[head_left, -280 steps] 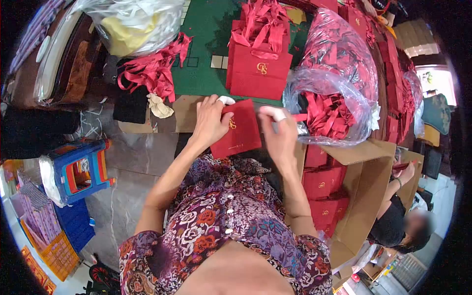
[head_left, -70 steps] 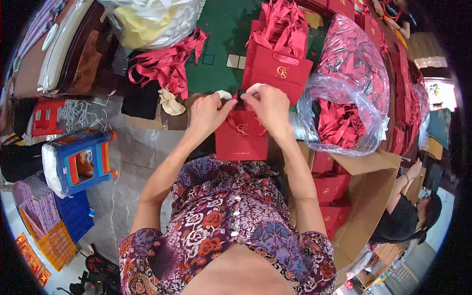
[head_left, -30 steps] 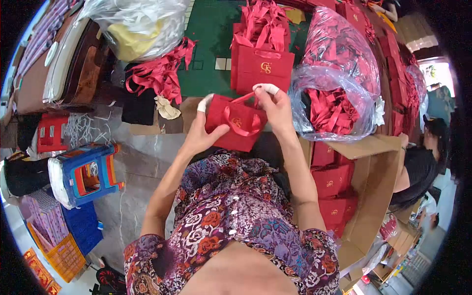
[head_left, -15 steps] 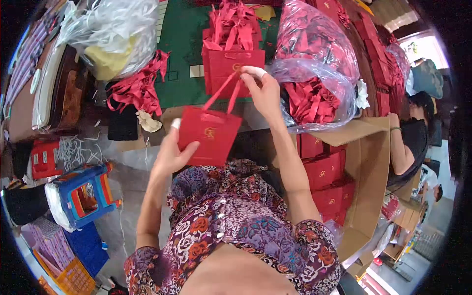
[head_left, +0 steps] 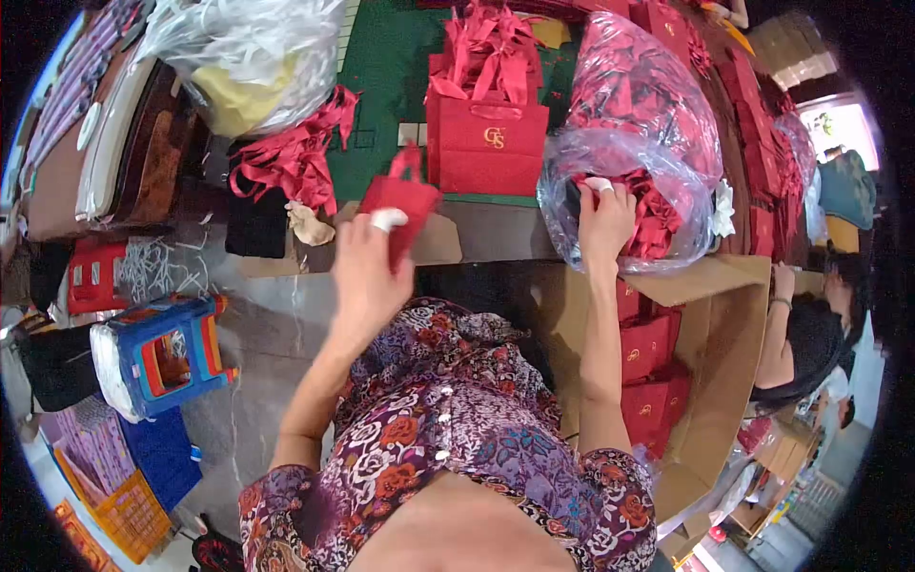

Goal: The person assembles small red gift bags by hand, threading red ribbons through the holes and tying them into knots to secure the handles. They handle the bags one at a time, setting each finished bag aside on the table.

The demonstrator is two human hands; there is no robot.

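My left hand (head_left: 372,276) is wrapped round a small red paper bag (head_left: 405,198), tilted and a little blurred, at the table's front edge. My right hand (head_left: 606,224) reaches into the mouth of a clear plastic bag (head_left: 705,214) full of red ribbons (head_left: 653,224), its fingers closed at the ribbons; what they hold is hidden. White wraps cover some fingertips on both hands. Between and beyond the hands, a red bag with a gold logo (head_left: 488,143) stands upright on the green mat (head_left: 381,86), in front of others with ribbon bows (head_left: 491,52).
Loose red ribbons (head_left: 295,157) and a bag of white ribbons (head_left: 248,57) lie at the left. An open cardboard box (head_left: 724,343) with red bags (head_left: 648,348) is at my right. A blue plastic stool (head_left: 162,357) is lower left. Another person's arm (head_left: 777,329) shows at the far right.
My right hand has let go of the red bag's ribbon handle and moved right into the plastic bag. My left hand has carried the red bag forward to the table edge.
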